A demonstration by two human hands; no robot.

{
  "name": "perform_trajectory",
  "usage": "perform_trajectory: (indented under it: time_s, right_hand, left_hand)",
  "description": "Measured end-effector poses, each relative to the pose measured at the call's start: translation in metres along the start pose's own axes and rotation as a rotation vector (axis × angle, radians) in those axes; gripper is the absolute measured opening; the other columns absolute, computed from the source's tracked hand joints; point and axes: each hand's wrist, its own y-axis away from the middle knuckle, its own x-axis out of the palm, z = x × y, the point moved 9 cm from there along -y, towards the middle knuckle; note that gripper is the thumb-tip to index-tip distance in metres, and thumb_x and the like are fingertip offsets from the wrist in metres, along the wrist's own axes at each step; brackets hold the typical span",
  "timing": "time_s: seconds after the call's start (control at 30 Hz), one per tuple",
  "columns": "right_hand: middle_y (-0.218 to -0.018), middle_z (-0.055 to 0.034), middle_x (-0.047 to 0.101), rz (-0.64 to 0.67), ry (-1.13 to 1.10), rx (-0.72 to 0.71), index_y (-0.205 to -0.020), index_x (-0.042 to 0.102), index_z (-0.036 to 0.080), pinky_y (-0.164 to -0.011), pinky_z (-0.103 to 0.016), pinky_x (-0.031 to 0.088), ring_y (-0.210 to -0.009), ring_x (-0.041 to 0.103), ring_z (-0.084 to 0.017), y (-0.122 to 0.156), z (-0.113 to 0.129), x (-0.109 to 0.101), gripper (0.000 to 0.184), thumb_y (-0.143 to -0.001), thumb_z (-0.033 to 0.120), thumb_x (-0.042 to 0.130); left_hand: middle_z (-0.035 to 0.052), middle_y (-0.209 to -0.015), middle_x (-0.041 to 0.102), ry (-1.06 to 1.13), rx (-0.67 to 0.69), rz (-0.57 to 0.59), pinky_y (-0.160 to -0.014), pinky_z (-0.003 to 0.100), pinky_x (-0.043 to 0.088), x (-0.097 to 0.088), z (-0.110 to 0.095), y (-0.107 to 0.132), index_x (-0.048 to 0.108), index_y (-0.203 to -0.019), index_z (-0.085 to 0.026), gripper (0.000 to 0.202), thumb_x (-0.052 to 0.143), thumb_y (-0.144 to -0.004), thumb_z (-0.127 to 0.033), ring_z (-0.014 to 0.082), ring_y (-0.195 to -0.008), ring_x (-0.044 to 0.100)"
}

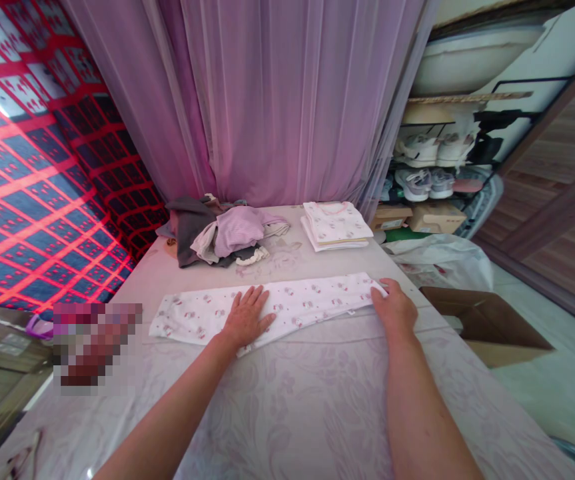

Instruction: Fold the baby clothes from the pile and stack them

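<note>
1. Garment (pixel 312 301), white with a small pink print, lies folded into a long strip on the bed (pixel 287 413), its long axis running side to side in front of you.
2. Your left hand (pixel 246 317) presses near its middle, fingers (pixel 254 295) spread flat and released.
3. Your right hand (pixel 394 309) is nearer its right end, resting on it, fingers (pixel 381 287) open, not clenched.

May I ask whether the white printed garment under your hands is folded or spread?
Folded: the garment forms a long narrow strip on the patterned cover, under the left hand and right hand.
</note>
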Motion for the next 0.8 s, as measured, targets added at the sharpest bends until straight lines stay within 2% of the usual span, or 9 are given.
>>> perform_trajectory:
  time_s: [0.17, 0.27, 0.33, 0.4, 0.47, 0.57, 0.67, 0.73, 0.8]
  right_hand:
    - [-0.106, -0.0111, 0.067, -0.148, -0.017, -0.07, -0.119, 0.058, 0.018, -0.08, -0.037, 0.043, -0.096, 0.058, -0.027, -0.003, 0.005, -0.013, 0.043, -0.08, 0.03, 0.046]
    - [-0.115, -0.0155, 0.063, -0.264, -0.054, -0.263, -0.119, 0.059, 0.015, -0.09, -0.041, 0.04, -0.107, 0.054, -0.029, 0.006, 0.039, -0.023, 0.042, -0.083, 0.028, 0.043]
    - [-0.123, -0.014, 0.06, -0.207, -0.066, -0.464, -0.124, 0.057, 0.016, -0.096, -0.04, 0.037, -0.114, 0.051, -0.027, 0.021, 0.076, -0.012, 0.043, -0.087, 0.028, 0.04]
    - [-0.134, -0.0097, 0.054, -0.054, -0.001, -0.66, -0.129, 0.053, 0.021, -0.103, -0.041, 0.031, -0.125, 0.043, -0.024, 0.041, 0.11, 0.013, 0.044, -0.09, 0.031, 0.038]
    - [-0.139, -0.0055, 0.05, 0.106, 0.102, -0.731, -0.128, 0.054, 0.026, -0.106, -0.046, 0.027, -0.13, 0.039, -0.023, 0.058, 0.125, 0.04, 0.042, -0.091, 0.034, 0.038]
    - [-0.134, -0.0045, 0.056, 0.162, 0.145, -0.674, -0.12, 0.06, 0.027, -0.104, -0.044, 0.03, -0.124, 0.046, -0.022, 0.057, 0.12, 0.051, 0.039, -0.093, 0.036, 0.033]
    - [-0.12, -0.008, 0.065, 0.044, 0.118, -0.517, -0.116, 0.063, 0.022, -0.097, -0.035, 0.037, -0.111, 0.056, -0.019, 0.027, 0.099, 0.031, 0.04, -0.093, 0.03, 0.031]
    - [-0.125, -0.0093, 0.061, -0.005, 0.158, -0.422, -0.122, 0.059, 0.021, -0.096, -0.036, 0.038, -0.113, 0.055, -0.021, 0.002, 0.086, 0.017, 0.04, -0.091, 0.025, 0.036]
    - [-0.136, -0.0082, 0.053, 0.071, 0.255, -0.42, -0.126, 0.057, 0.024, -0.1, -0.041, 0.034, -0.124, 0.046, -0.023, -0.017, 0.083, 0.017, 0.041, -0.087, 0.023, 0.042]
  left_hand:
    - [0.0084, -0.154, 0.028, 0.006, -0.009, -0.016, -0.114, 0.049, 0.019, -0.004, -0.007, -0.003, 0.033, -0.144, -0.018, 0.065, 0.031, -0.091, -0.056, 0.0259, -0.142, 0.022]
    - [0.0079, -0.154, 0.025, 0.005, 0.027, -0.009, -0.114, 0.053, 0.016, -0.002, -0.015, -0.003, 0.029, -0.146, -0.018, 0.066, 0.03, -0.092, -0.055, 0.0266, -0.142, 0.02]
    - [0.0071, -0.154, 0.024, -0.001, 0.026, -0.005, -0.113, 0.056, 0.015, 0.0, -0.016, -0.002, 0.03, -0.145, -0.019, 0.065, 0.03, -0.092, -0.055, 0.0273, -0.142, 0.02]
    - [0.0067, -0.155, 0.023, -0.01, 0.02, -0.007, -0.112, 0.057, 0.015, 0.001, -0.016, -0.002, 0.032, -0.145, -0.02, 0.065, 0.031, -0.091, -0.056, 0.0279, -0.142, 0.02]
    - [0.0061, -0.155, 0.023, -0.02, 0.019, -0.009, -0.112, 0.057, 0.016, 0.001, -0.015, -0.003, 0.032, -0.145, -0.021, 0.065, 0.032, -0.091, -0.057, 0.0282, -0.142, 0.02]
    - [0.0051, -0.153, 0.028, -0.029, 0.02, -0.018, -0.112, 0.056, 0.017, 0.0, -0.014, -0.004, 0.031, -0.145, -0.024, 0.066, 0.034, -0.089, -0.058, 0.0279, -0.141, 0.023]
    - [0.0053, -0.153, 0.03, -0.025, 0.016, -0.04, -0.112, 0.055, 0.018, 0.0, -0.013, -0.004, 0.029, -0.146, -0.024, 0.068, 0.034, -0.089, -0.06, 0.0282, -0.141, 0.024]
    - [0.0063, -0.153, 0.03, -0.021, 0.021, -0.057, -0.112, 0.056, 0.017, 0.001, -0.013, -0.004, 0.029, -0.146, -0.024, 0.068, 0.034, -0.088, -0.06, 0.0291, -0.141, 0.023]
    - [0.0078, -0.154, 0.027, -0.022, 0.02, -0.069, -0.112, 0.057, 0.015, 0.001, -0.012, -0.004, 0.031, -0.146, -0.023, 0.069, 0.034, -0.088, -0.061, 0.0302, -0.142, 0.021]
